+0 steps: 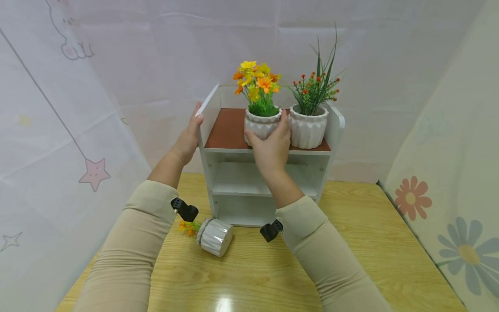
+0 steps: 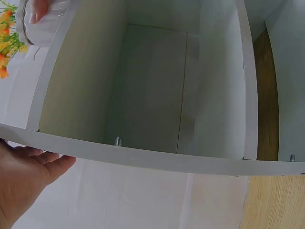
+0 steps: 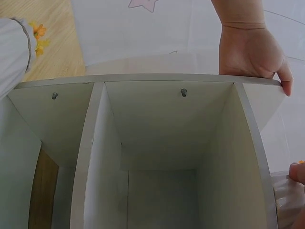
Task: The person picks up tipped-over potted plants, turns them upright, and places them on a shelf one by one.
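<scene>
My right hand [image 1: 271, 147] grips a white ribbed flowerpot [image 1: 262, 125] with yellow and orange artificial flowers [image 1: 257, 84], thumb at its left front and fingers along its right side. The pot is at the front of the brown top of a small white shelf unit [image 1: 267, 193]. My left hand [image 1: 189, 138] holds the unit's left side panel near the top. In the right wrist view, its thumb [image 3: 285, 78] bends over the panel's front edge; in the left wrist view, its fingers [image 2: 57, 167] lie along the outer face.
A second white pot [image 1: 309, 128] with red-berried sprigs and long grass stands upright at the top's right end. On the wooden table [image 1: 249, 273], a third white pot [image 1: 215, 237] with orange flowers lies on its side, front left of the unit. Printed cloth [image 1: 156, 56] hangs behind.
</scene>
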Motion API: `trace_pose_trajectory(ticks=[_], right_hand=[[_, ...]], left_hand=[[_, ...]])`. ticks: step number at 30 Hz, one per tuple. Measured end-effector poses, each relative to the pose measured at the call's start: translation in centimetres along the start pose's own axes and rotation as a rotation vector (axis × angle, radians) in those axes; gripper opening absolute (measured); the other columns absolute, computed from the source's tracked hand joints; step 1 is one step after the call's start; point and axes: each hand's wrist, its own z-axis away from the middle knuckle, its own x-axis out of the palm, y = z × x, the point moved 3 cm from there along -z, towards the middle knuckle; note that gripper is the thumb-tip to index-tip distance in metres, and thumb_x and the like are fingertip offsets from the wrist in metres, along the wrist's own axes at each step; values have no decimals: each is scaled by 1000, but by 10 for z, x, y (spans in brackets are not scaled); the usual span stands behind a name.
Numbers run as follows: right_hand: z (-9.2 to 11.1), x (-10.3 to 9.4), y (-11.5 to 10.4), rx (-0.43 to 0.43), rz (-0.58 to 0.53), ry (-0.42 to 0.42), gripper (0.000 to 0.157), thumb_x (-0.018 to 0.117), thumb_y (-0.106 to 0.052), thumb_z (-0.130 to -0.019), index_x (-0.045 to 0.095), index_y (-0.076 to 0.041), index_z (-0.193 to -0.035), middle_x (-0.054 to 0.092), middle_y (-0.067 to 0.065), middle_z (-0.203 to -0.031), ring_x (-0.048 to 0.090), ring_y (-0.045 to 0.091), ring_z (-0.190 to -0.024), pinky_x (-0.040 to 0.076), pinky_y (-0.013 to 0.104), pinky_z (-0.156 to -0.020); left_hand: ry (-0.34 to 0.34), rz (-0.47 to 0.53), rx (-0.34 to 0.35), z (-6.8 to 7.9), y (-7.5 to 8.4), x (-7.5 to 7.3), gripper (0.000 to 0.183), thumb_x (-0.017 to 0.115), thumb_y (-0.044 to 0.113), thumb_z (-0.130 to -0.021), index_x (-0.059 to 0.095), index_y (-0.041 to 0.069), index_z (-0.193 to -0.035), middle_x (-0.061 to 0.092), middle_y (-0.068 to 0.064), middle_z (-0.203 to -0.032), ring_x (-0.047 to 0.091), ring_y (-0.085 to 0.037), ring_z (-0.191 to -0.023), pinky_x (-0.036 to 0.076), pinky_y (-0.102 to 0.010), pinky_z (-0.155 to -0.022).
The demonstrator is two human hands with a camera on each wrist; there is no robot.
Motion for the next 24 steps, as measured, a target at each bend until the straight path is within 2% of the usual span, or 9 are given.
trace_pose_trajectory(ticks=[6,15,24], right_hand=[[-1,-1,1,8,16,-7,102,80,-38,-81,15,-15,-156,29,10,-158,31,26,-145,29,44,-118],[-3,-1,4,15,25,-18,104,79,-39,-81,12,-14,-157,24,10,-160,27,27,-147,27,44,-119],[-3,-2,6,-12,-22,-5,108,82,-36,-78,11,-15,-157,24,10,-160,25,25,-147,25,41,-120]], left_hand=[[-5,-8,-5,1,0,0,59,14,41,-103,-10,33,-157,-11,3,-166,0,-23,-151,10,-57,-119],[-7,-22,0,-1,-1,2,60,14,41,-103,-10,31,-157,-12,4,-166,-3,-22,-151,9,-58,-119],[-10,-20,1,-3,-2,1,60,14,42,-103,-10,31,-157,-12,3,-166,-2,-23,-151,8,-58,-119]])
